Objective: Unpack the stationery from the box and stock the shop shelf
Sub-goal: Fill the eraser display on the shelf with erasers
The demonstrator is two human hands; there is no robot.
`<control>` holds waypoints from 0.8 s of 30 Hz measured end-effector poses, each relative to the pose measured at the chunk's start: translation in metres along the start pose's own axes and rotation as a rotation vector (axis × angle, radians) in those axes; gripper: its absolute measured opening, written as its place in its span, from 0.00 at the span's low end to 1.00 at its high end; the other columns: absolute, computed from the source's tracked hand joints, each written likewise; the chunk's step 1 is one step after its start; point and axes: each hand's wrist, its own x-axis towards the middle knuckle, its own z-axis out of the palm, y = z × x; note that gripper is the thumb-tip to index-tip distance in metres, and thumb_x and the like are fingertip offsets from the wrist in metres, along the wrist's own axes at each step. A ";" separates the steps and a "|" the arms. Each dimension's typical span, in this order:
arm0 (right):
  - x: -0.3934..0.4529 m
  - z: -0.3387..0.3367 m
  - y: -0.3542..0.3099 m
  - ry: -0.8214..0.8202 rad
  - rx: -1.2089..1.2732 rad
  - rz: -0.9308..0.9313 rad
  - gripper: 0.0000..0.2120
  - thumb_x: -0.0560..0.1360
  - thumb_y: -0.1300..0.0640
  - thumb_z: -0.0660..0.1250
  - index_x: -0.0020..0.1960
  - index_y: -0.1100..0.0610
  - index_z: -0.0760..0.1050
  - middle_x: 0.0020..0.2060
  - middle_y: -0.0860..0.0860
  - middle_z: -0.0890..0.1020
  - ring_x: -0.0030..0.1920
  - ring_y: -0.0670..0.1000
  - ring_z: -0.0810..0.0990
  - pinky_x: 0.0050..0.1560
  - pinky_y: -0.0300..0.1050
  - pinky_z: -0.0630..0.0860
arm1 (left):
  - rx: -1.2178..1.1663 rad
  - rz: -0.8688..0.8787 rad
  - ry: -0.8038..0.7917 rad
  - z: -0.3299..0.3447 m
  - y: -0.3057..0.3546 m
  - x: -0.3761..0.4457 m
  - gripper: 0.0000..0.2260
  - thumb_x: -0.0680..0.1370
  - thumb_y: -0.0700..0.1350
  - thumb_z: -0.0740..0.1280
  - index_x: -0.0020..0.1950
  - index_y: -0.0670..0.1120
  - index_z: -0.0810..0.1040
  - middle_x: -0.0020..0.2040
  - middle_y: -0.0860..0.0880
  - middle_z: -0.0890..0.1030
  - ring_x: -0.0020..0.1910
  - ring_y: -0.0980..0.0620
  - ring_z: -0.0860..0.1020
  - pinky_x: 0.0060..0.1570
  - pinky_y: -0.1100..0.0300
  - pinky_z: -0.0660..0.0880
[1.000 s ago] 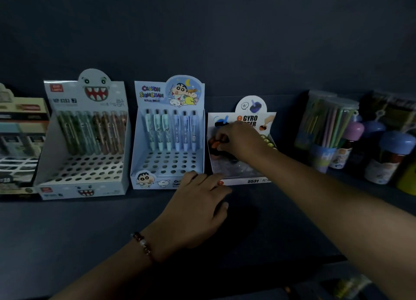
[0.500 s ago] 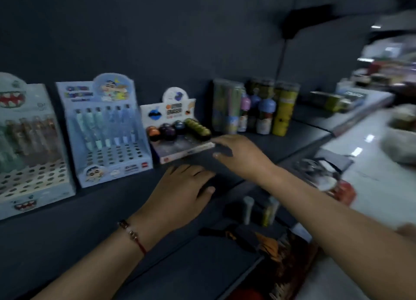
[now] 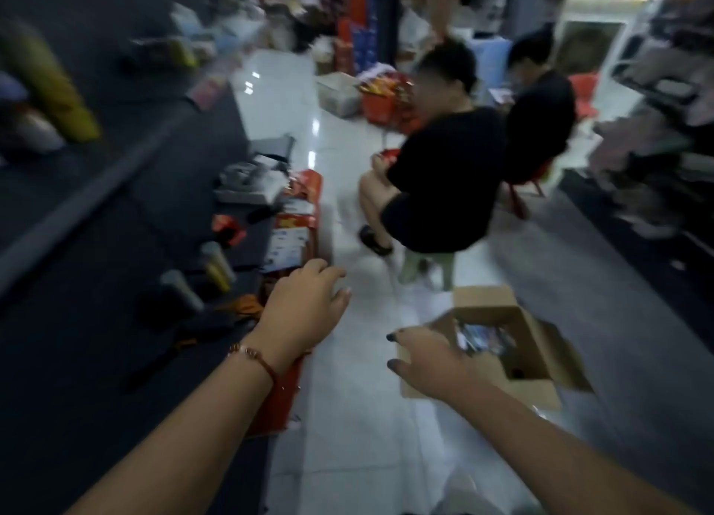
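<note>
We saw both hands empty, fingers loose: right hand [image 3: 432, 360] over the open cardboard box [image 3: 514, 344], left hand [image 3: 305, 305] left of it, beside the dark shelf [image 3: 116, 213]

This is a shop, seen along an aisle with a pale tiled floor [image 3: 347, 418]. A dark shelf unit [image 3: 116, 189] runs down the left side, its ledges carrying tubes [image 3: 218, 261] and packets, with a yellow canister [image 3: 58, 89] at the upper left edge. Red boxes of goods [image 3: 305, 220] lean along the foot of that shelf. An open cardboard box [image 3: 514, 344] of stock sits on the floor at the lower right. More shelving [image 3: 657, 135] crowded with blurred goods lines the right side, and piles of packaged goods [image 3: 355, 39] fill the far end. Two people in dark clothes [image 3: 448, 174] sit on low stools in the aisle.
</note>
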 end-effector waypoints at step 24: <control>0.101 0.096 0.602 -0.250 0.467 0.802 0.26 0.80 0.49 0.62 0.76 0.51 0.62 0.73 0.49 0.68 0.71 0.51 0.69 0.69 0.45 0.65 | -0.152 0.141 -0.818 0.570 0.288 0.301 0.17 0.82 0.54 0.59 0.69 0.53 0.73 0.63 0.50 0.74 0.59 0.48 0.75 0.55 0.55 0.72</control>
